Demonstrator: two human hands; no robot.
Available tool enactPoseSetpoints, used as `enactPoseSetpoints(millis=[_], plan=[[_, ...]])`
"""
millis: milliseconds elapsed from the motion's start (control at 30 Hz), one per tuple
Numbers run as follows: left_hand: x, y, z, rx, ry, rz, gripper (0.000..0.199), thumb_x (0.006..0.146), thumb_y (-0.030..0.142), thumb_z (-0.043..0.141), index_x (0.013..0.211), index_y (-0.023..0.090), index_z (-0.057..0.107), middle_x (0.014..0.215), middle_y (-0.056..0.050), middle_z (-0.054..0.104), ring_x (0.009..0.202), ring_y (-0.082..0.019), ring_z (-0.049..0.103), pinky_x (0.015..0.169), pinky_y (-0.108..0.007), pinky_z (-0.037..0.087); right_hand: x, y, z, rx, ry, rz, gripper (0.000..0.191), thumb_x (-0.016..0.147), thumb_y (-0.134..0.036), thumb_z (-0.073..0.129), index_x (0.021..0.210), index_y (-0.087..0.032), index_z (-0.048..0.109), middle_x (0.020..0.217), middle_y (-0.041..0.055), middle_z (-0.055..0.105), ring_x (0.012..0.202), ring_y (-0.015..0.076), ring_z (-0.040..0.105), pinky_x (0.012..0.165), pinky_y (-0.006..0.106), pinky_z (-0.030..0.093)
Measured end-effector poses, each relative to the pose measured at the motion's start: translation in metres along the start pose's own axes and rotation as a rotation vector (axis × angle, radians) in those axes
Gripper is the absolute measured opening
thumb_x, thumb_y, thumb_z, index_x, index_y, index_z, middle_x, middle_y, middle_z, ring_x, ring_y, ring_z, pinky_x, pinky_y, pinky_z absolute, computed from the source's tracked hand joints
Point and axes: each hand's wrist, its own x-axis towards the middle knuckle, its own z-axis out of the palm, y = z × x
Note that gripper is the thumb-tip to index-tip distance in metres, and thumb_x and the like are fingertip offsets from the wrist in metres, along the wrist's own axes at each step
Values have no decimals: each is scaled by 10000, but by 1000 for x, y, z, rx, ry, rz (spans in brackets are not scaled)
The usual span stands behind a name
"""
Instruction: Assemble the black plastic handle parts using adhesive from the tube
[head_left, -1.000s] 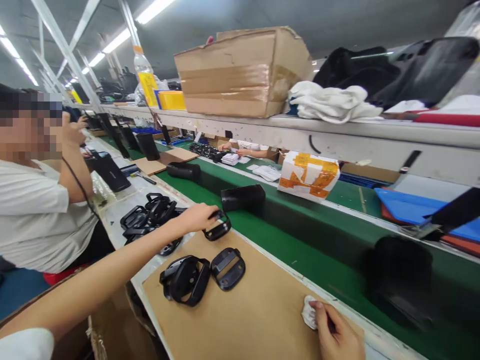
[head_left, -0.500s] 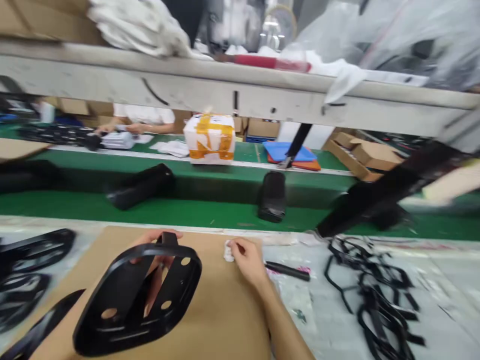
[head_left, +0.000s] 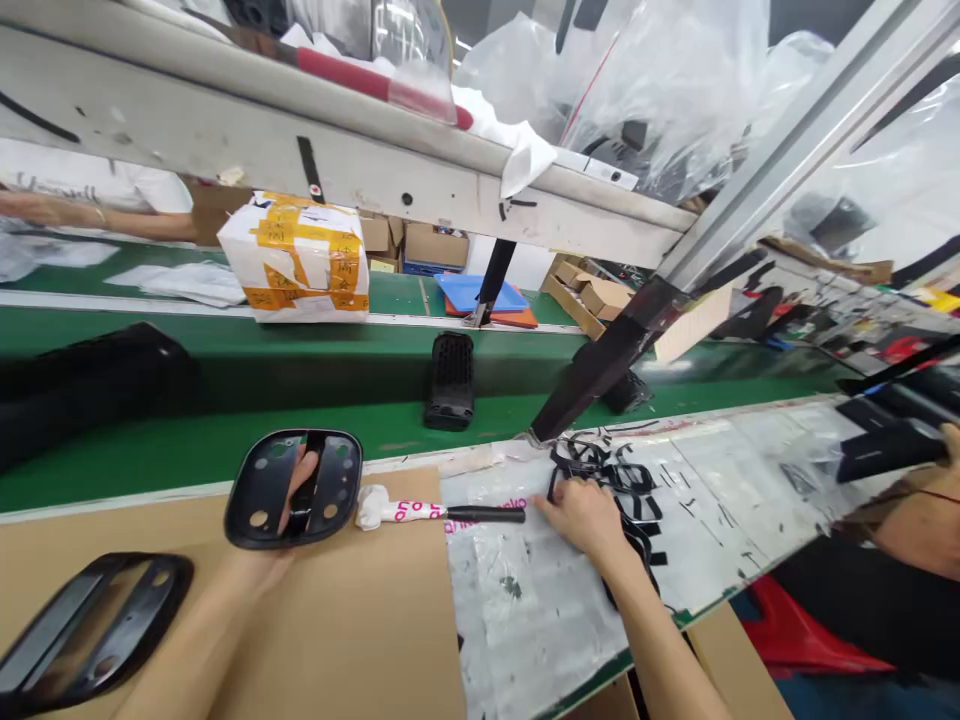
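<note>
At far left a second black frame (head_left: 90, 625) lies flat on the cardboard sheet (head_left: 360, 620); half a second ago only its edge showed there. The left hand (head_left: 289, 500) grips a black plastic plate (head_left: 294, 488) from behind, fingers curled through its middle opening, holding it up over the cardboard. Earlier the plate filled the lower left, close to the camera; now it sits farther off and looks smaller. Just beside it lies a pen (head_left: 442, 513) wrapped in white cloth at one end, which the right hand pinched before and has since let go. The right hand (head_left: 581, 515) has moved rightward onto the plastic-covered bench, fingers spread loosely and touching a tangle of black gaskets (head_left: 611, 480). Behind, a black grille piece (head_left: 450, 380) rides the green belt (head_left: 225, 440).
</note>
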Motion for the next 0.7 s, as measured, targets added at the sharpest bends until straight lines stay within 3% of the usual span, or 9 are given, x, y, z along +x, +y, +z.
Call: enactPoseSetpoints(millis=[100,167,267,367,433,533,600,700], plan=[[-1,-12,-3,-99,-52,-59,373,525,339,856,889,319,776,1322,27,670,896,-194,675,469,-180,478,-7,1,6,13,-66,-67,210,773,-202,742,677,-204,556,896,127,691,991,332,617,932,464,426],[-3,-19,-6,-132,-58,-47,395,507,322,850,894,313,771,1273,9,689,733,-147,616,420,-173,405,-11,-11,2,82,-120,-136,131,881,-259,656,801,-214,563,937,83,691,942,267,631,892,399,460],[-8,-24,-8,-147,-80,-84,433,468,333,876,878,272,750,1026,-25,736,587,-106,512,418,-178,370,-12,-47,-3,492,-252,-230,222,1031,-447,481,947,-241,489,795,4,652,773,194,626,750,310,485],[-11,-25,-4,-157,-81,-103,532,463,400,880,946,236,727,755,-8,680,496,-88,453,406,-181,348,-13,-98,6,917,-283,-289,347,1025,-583,469,950,-244,466,642,-63,491,571,148,483,574,266,396],[-11,-26,0,-175,-93,-71,579,520,446,850,1034,226,699,655,20,627,445,-86,435,392,-185,333,-17,-133,21,907,-201,-338,357,1044,-574,436,970,-235,523,687,-50,482,598,144,463,579,265,374],[-9,-25,2,-188,-102,-10,549,625,479,788,1097,241,643,642,37,621,410,-96,448,377,-197,338,-27,-175,49,795,-130,-422,303,1090,-464,358,1081,-247,570,865,0,598,776,175,576,708,284,446],[-7,-23,1,-179,-107,20,485,682,511,752,1068,251,618,655,36,629,406,-104,462,374,-211,349,-34,-191,69,786,-92,-502,244,1089,-395,373,1116,-246,565,949,28,645,833,192,623,739,296,477],[-4,-20,0,-158,-101,44,479,705,585,748,1013,250,598,631,42,606,417,-117,470,385,-228,363,-41,-201,93,782,-39,-684,158,1066,-298,454,1078,-233,598,927,45,661,819,202,640,725,303,490]])
